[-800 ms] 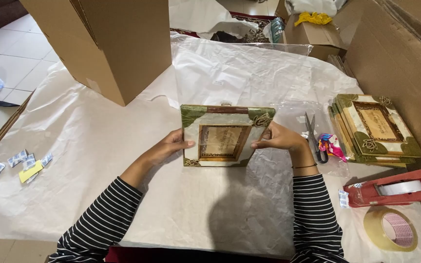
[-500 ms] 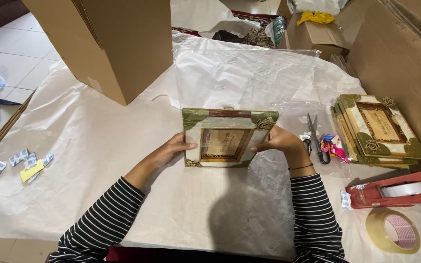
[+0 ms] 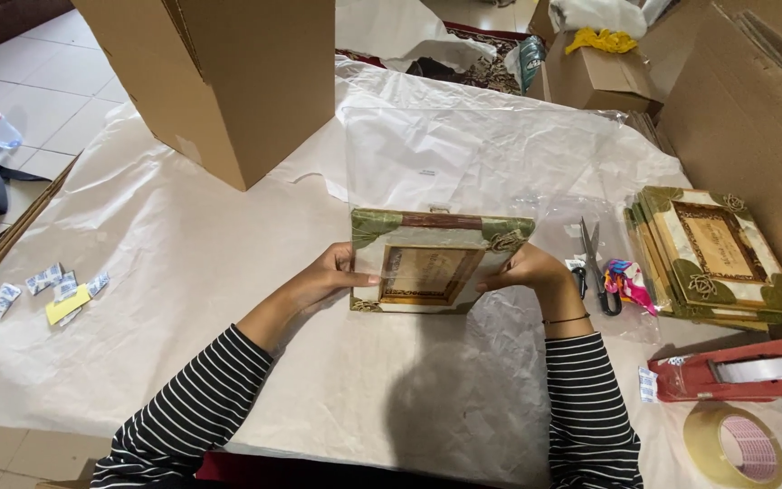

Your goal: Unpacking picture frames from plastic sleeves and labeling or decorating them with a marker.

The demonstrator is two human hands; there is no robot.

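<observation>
Both hands, left hand [image 3: 329,279] and right hand [image 3: 522,269], grip a decorated frame [image 3: 432,261] upright above the paper-covered table [image 3: 183,272]. Scissors [image 3: 595,264], frame stack [image 3: 712,255] and tape dispenser [image 3: 739,371] lie right; cardboard box [image 3: 228,81] stands behind.

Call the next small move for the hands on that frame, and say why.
Probably slide the frame deeper into the clear plastic bag. The left hand and right hand grip its two sides, plastic film already seems to lie over its face, and most of the bag stretches out flat on the paper beyond the frame's top edge.
</observation>
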